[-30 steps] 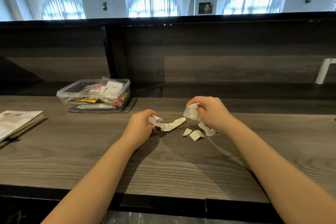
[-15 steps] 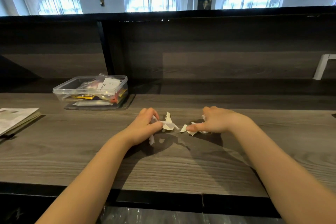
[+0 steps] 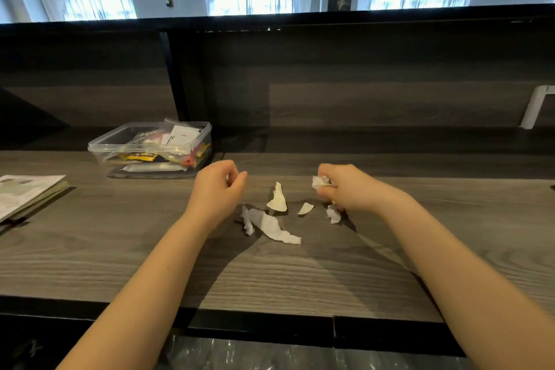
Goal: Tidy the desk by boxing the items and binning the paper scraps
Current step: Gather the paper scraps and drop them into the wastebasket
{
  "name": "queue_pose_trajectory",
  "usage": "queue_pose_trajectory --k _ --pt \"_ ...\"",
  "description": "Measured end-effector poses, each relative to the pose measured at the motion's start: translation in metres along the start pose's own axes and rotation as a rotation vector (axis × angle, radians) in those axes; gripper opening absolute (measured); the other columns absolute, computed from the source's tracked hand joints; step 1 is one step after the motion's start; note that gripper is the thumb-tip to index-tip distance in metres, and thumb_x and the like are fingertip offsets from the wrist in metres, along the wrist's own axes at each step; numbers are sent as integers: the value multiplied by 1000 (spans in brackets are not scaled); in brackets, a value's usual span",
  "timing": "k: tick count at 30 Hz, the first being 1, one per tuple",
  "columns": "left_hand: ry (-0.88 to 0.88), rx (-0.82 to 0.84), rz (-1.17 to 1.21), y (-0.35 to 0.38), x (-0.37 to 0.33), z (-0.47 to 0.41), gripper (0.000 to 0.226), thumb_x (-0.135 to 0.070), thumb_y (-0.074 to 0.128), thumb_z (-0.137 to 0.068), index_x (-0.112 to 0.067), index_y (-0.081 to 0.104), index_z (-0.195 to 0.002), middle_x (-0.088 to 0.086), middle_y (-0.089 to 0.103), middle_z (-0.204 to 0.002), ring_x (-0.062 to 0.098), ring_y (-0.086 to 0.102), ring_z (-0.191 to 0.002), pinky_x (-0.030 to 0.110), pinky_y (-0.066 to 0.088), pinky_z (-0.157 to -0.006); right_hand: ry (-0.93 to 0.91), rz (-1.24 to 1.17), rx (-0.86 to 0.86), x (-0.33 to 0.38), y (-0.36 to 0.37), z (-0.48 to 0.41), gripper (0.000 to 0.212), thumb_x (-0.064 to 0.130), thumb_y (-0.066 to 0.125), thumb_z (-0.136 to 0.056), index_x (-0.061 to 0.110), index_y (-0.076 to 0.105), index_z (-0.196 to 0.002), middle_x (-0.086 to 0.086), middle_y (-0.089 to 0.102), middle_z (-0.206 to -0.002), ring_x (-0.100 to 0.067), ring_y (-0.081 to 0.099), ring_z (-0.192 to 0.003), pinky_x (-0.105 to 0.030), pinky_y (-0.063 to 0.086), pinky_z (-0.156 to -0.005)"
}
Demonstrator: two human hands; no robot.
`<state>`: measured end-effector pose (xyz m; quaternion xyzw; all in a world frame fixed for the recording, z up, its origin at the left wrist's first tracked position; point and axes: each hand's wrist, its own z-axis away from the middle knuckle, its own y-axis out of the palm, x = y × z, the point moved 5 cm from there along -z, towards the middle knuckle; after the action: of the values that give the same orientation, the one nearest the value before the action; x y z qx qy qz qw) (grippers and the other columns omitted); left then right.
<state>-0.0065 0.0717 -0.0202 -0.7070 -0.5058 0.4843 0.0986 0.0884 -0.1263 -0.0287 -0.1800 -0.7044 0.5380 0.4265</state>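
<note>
Scraps: I count four loose bits of torn paper on the desk [image 3: 270,279], all between the two hands. A long strip [image 3: 271,227] lies nearest me, with a curled piece [image 3: 277,200] standing on edge just behind it. A small chip [image 3: 305,208] lies to the right of that.
Fourth bit: a crumpled scrap [image 3: 333,216] sits right under the right hand; I cannot tell whether it touches the hand.
Right hand [image 3: 345,189]: its fingers [image 3: 326,170] are curled tight round a white paper wad [image 3: 319,182], held just above the desk.
Left hand [image 3: 217,189]: it hovers left of the strip with its fingers curled in toward the thumb. I cannot tell whether anything is pinched there.
Box [image 3: 99,148]: a clear, lidless plastic box stands on the desk behind and left of the left hand, well apart from the scraps. It holds packets and a white card.
Booklet [image 3: 27,192]: it lies flat at the desk's far left.
</note>
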Motion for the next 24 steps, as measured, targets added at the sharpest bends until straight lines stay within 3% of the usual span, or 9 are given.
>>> queue_pose_trajectory --k 2,5,8,11,14,17,21,24 --pt "-30 169 -23 4 -3 8 25 -36 56 -89 -17 50 -74 -3 53 -69 13 51 -67 23 37 -57 -22 -45 -32 2 -2 0 12 16 43 -96 26 46 -90 2 54 -88 -17 55 -78 -28 44 -63" --pt "-99 469 -306 18 -5 23 58 -71 49 -76 -20 49 -103 -4 59 -93 13 55 -84 29 45 -67 -40 -32 -41 5 -1 0 23 7 38 -95 23 53 -98 1 53 -93 -18 53 -85 -27 40 -62" --pt "-35 559 -532 30 -8 30 77 -81 45 -68 -18 43 -112 2 56 -113 18 52 -93 33 44 -73 -19 -10 -53 7 -3 -1 23 7 35 -94 20 54 -94 1 53 -88 -14 50 -74 -25 37 -58" --pt "62 545 -566 41 -13 31 62 -69 47 -79 -15 45 -109 6 54 -115 23 54 -100 31 39 -72 -30 -25 -90 11 -7 -1 21 15 36 -92 22 52 -79 2 52 -80 -20 50 -77 -30 38 -66" --pt "119 552 -541 45 -14 28 40 -46 43 -93 -9 55 -102 10 58 -108 24 55 -96 31 38 -72 -40 -79 -113 14 -6 0 18 25 45 -88 25 51 -71 3 55 -77 -21 53 -79 -36 44 -69" --pt "175 510 -471 45 -13 25 32 -31 43 -96 -4 60 -89 9 60 -94 23 54 -86 31 38 -70 -25 -42 -29 13 3 -1 11 36 56 -83 25 57 -84 1 62 -91 -19 59 -86 -41 54 -79" --pt "139 317 -284 32 -13 18 33 -18 48 -94 -10 46 -61 -3 39 -74 18 44 -74 26 30 -65 36 58 108 3 -2 3 38 52 63 -80 27 53 -107 2 55 -110 -16 55 -94 -35 50 -83" --pt "117 169 -143 21 -12 10 24 -11 52 -90 2 59 -72 8 53 -84 24 53 -79 27 36 -67 91 59 226 -7 -8 10 50 48 72 -73 27 51 -113 3 52 -114 -17 54 -100 -33 48 -84"
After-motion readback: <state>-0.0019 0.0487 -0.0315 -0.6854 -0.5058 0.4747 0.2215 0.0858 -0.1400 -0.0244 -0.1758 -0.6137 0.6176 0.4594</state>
